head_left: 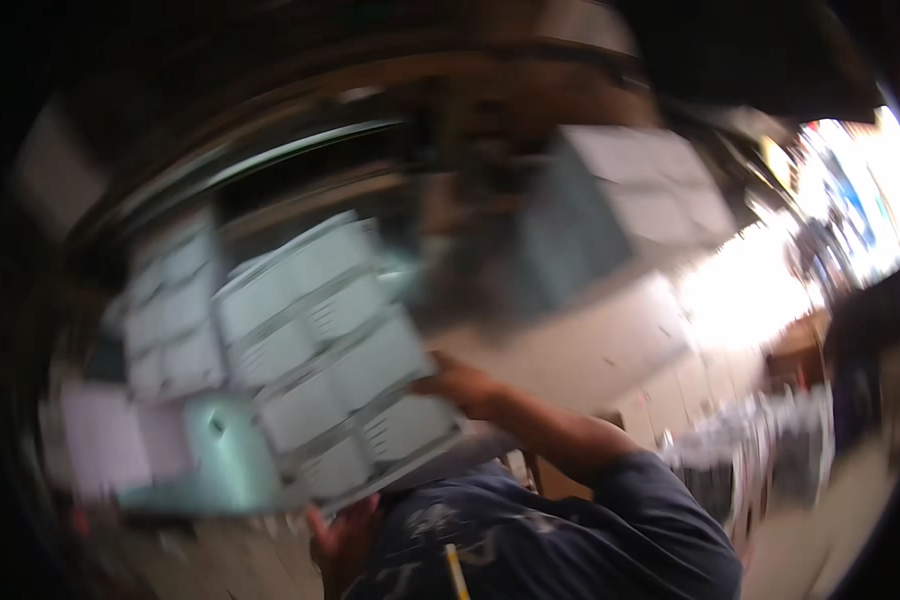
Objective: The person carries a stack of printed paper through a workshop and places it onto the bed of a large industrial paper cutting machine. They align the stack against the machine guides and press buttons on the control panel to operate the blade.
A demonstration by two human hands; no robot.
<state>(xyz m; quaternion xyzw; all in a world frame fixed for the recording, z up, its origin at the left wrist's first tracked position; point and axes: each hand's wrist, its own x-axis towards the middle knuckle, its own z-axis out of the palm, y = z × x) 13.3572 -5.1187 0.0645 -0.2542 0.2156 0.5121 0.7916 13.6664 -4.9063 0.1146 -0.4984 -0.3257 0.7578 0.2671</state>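
Note:
A thick stack of white printed sheets (305, 405), marked off in rectangular blocks, is tilted in front of my body. My right hand (462, 386) grips its right edge, fingers wrapped over the side and partly blurred. Below, my left hand (348, 528) is at the stack's lower edge with its fingers against it; part of this hand is hidden under the sheets.
Another pile of printed sheets (175, 315) is at the left, beside a pale green machine part (230, 460). A large paper stack (660, 185) rests on a pale table (590, 350) at the right. Plastic-wrapped bundles (750, 450) stand farther right, below a bright opening (840, 220).

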